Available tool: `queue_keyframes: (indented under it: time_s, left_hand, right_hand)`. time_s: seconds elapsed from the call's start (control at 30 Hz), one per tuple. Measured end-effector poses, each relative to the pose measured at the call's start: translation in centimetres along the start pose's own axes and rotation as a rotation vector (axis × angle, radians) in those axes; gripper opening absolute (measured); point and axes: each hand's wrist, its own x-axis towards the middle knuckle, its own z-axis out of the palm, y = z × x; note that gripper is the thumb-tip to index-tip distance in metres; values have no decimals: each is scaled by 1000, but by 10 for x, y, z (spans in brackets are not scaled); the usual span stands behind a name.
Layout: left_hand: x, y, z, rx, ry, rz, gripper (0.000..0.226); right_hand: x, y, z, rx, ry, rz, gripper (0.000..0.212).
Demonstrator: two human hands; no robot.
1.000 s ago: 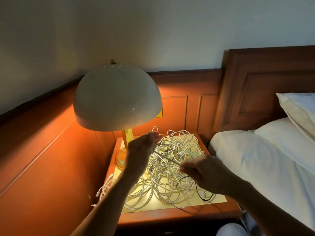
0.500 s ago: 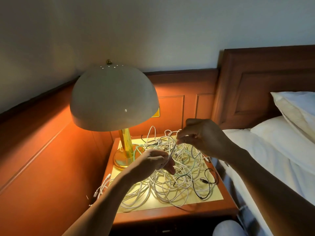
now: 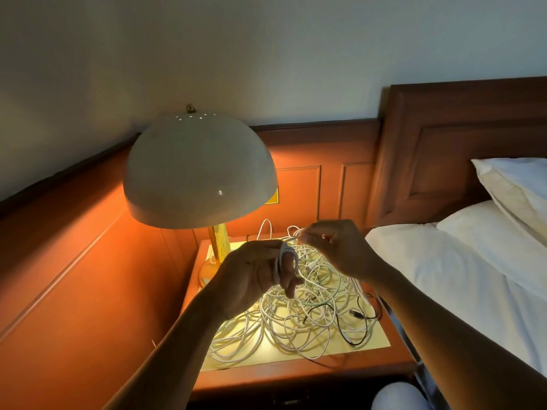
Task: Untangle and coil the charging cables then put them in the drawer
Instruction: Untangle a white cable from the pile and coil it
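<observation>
The left hand point(image 3: 251, 276) has risen, curled round loops of white cable point(image 3: 285, 255), the right hand point(image 3: 337, 250) pinching its slack above the tangle point(image 3: 296, 321) on the surface point(image 3: 370, 341); it looks light and limp, best gripped across the loops.

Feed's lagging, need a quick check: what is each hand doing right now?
Left hand: closed, holding a white cable looped at its fingers.
Right hand: closed, pinching a white strand above the pile.

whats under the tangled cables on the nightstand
The cable tangle lies on the nightstand's yellow-lit panel, which shows through the loops. Under the densest part and behind the left hand and right hand it is hidden.
</observation>
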Motion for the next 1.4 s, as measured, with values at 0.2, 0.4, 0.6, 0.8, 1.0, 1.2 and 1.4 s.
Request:
queue_keyframes:
  time_s: [0.2, 0.4, 0.6, 0.8, 1.0, 1.2, 1.4]
  left_hand:
    - [7, 2, 10, -332, 20, 207, 28]
    - [17, -1, 4, 124, 312, 348, 30]
    - [13, -8, -12, 1250, 231, 542, 26]
    - [18, -19, -16, 1342, -5, 317, 30]
    - [15, -14, -15, 848, -188, 23, 35]
    - [-2, 0, 1, 227, -270, 78, 27]
    - [-3, 2, 2, -181, -138, 200, 26]
  right_hand:
    - [-25, -6, 32, -47, -49, -10, 38]
    - [-41, -7, 33, -219, -209, 60, 19]
    - [-36, -21, -5, -464, -258, -2, 23]
    - [-15, -36, -41, -628, -209, -222, 8]
    - [7, -36, -54, -562, -109, -269, 30]
    - [15, -15, -32, -411, -7, -194, 42]
    - [-9, -14, 16, -193, -38, -100, 35]
